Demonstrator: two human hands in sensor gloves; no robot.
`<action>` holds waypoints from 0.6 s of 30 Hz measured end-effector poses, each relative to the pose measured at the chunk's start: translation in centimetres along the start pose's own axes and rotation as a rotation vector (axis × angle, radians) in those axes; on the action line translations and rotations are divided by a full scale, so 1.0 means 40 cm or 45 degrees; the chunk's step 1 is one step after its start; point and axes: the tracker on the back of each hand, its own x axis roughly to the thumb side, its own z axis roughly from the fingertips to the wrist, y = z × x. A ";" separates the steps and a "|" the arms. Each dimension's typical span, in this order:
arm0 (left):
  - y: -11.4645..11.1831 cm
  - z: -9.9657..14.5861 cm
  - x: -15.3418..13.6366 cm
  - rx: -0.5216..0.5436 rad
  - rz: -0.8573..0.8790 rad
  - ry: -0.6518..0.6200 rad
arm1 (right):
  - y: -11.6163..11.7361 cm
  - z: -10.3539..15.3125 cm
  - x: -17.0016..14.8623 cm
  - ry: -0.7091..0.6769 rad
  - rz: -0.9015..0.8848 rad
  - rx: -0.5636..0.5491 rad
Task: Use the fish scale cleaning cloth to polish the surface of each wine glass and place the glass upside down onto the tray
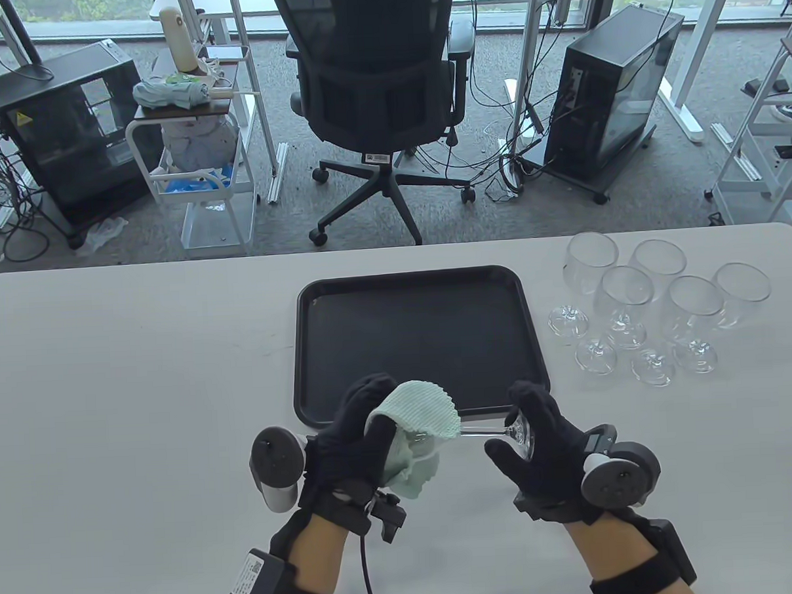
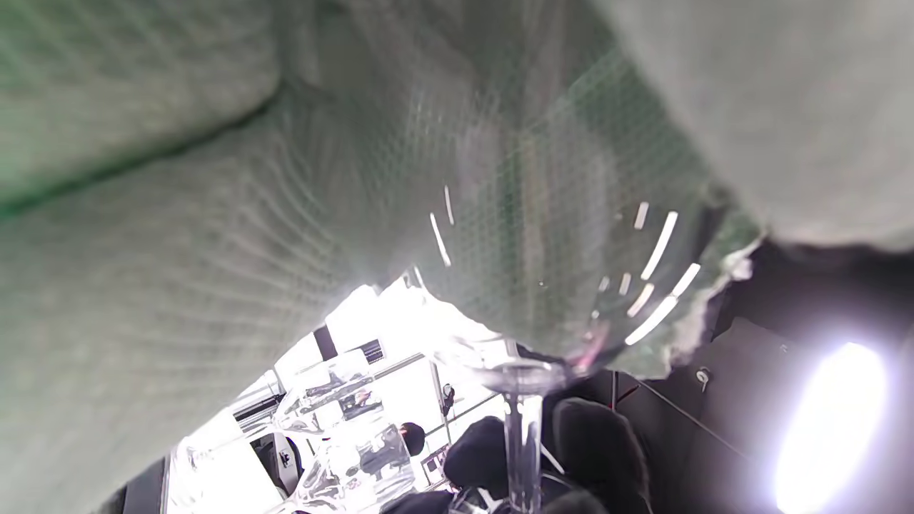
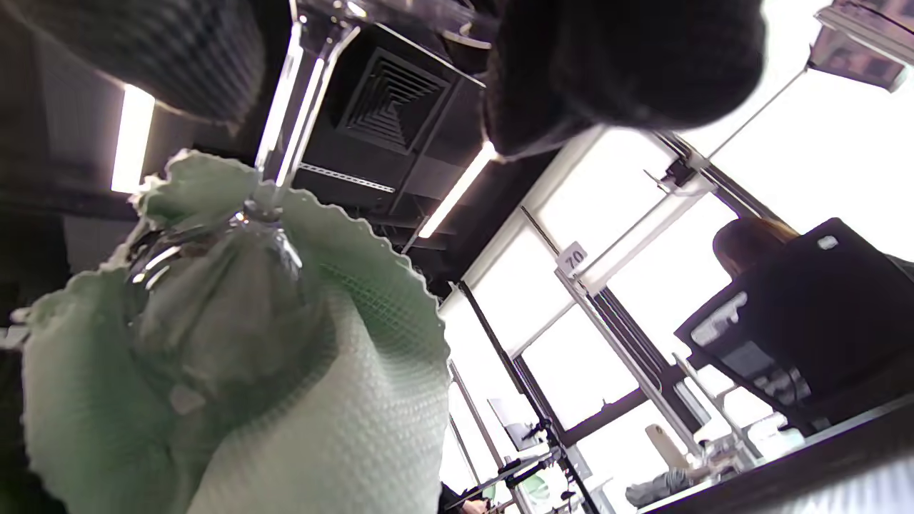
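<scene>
A wine glass (image 1: 480, 431) lies sideways in the air above the table's near edge, just in front of the black tray (image 1: 310, 353). My left hand (image 1: 359, 436) grips its bowl through the pale green fish scale cloth (image 1: 417, 414), which wraps the bowl. My right hand (image 1: 530, 439) pinches the glass's foot. In the left wrist view the cloth (image 2: 178, 250) shows through the glass bowl (image 2: 571, 285), with the stem below. In the right wrist view the cloth (image 3: 300, 371) covers the bowl and the stem (image 3: 285, 121) runs up to my fingers (image 3: 621, 64).
Several upright wine glasses (image 1: 652, 312) stand in a cluster on the table to the right of the tray. Beyond the table's far edge are an office chair (image 1: 381, 101), a small cart (image 1: 193, 161) and computer towers on the floor.
</scene>
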 end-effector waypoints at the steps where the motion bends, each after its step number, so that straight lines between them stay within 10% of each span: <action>1: -0.003 -0.001 0.003 -0.001 -0.017 -0.037 | 0.001 -0.001 -0.020 0.127 -0.141 0.035; 4: -0.013 -0.001 0.015 0.013 -0.137 -0.081 | 0.007 0.009 -0.042 0.257 -0.349 0.123; 11: -0.005 0.001 -0.007 -0.013 0.053 0.092 | -0.011 0.008 0.012 -0.250 0.250 -0.044; 18: -0.013 0.005 0.002 0.051 -0.109 -0.067 | 0.011 0.008 -0.042 0.464 -0.430 0.207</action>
